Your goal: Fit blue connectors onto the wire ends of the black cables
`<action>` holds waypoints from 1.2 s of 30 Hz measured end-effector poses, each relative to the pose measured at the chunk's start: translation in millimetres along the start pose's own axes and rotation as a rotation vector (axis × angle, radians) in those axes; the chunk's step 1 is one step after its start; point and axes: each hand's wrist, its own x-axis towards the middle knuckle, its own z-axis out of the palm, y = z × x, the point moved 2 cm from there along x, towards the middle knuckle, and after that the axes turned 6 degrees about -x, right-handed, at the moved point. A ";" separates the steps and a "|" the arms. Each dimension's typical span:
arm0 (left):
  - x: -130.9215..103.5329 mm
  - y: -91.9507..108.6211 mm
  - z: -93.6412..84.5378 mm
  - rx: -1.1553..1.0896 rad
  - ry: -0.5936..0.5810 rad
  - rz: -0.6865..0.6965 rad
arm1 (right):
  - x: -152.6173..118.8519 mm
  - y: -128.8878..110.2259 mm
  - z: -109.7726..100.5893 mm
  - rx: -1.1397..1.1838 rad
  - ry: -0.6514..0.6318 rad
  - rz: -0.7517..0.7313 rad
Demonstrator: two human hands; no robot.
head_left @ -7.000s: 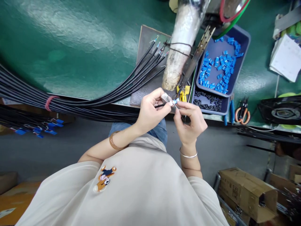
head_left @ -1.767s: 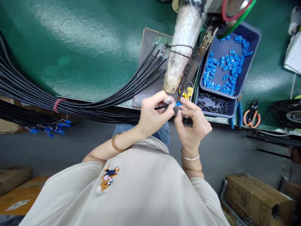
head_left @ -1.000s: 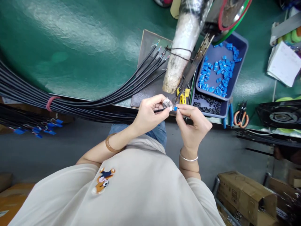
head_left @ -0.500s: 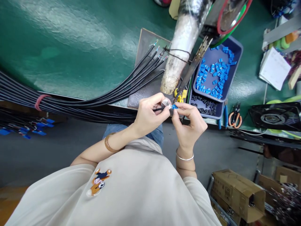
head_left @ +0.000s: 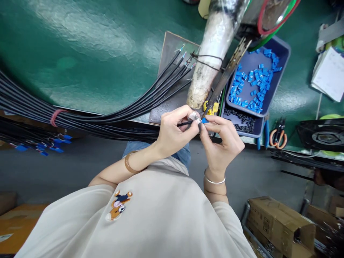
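Observation:
My left hand [head_left: 176, 130] pinches the end of a black cable [head_left: 185, 123] between thumb and forefinger, with whitish wrapping on the fingertips. Opposite it, my right hand [head_left: 223, 138] is closed on a small blue connector [head_left: 204, 120] at the cable's tip. The two hands' fingertips almost meet, and they hide most of the wire ends. Just beyond the fingers is a yellow part [head_left: 212, 107] beneath a metal arm [head_left: 228, 75]. Several more black cables [head_left: 150, 100] lie to the left, their stripped ends on a dark board [head_left: 168, 68].
A tray of blue connectors [head_left: 285, 64] rests over another with small black parts [head_left: 242, 122]. Orange-handled pliers [head_left: 278, 136] and a fan [head_left: 322, 136] lie right. A plastic-wrapped duct [head_left: 206, 71] comes down mid-table. A red band [head_left: 55, 117] ties the cable bundle. Cardboard boxes [head_left: 279, 222] stand below.
The whole view has shifted, so the scene sits slightly further right. My right fingers have closed in nearer to my left fingertips, covering more of the blue connector.

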 end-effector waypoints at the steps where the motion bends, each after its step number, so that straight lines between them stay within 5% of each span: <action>1: 0.3 0.9 -0.1 -0.005 0.001 -0.003 | 0.0 -0.4 -0.4 -0.002 -0.003 -0.002; 17: -2.3 1.0 -1.6 -0.002 -0.075 -0.116 | -5.7 2.3 -4.3 -0.025 -0.079 0.016; 20: -6.5 1.6 -6.1 0.011 -0.210 -0.155 | -7.2 3.4 -8.9 0.011 -0.082 0.147; 25: -23.5 2.9 -20.3 0.143 -0.658 -0.110 | -10.5 13.3 -21.4 0.119 0.141 0.339; 27: -25.2 4.6 -30.4 0.177 -0.614 -0.035 | -11.4 18.3 -25.2 0.123 0.255 0.332; 32: -0.3 4.4 -60.5 0.473 -0.105 0.196 | -10.1 21.5 -29.1 0.178 0.350 0.317; 36: 30.6 -18.7 -66.3 0.664 -0.092 0.202 | -8.4 8.9 -32.9 0.189 0.276 0.304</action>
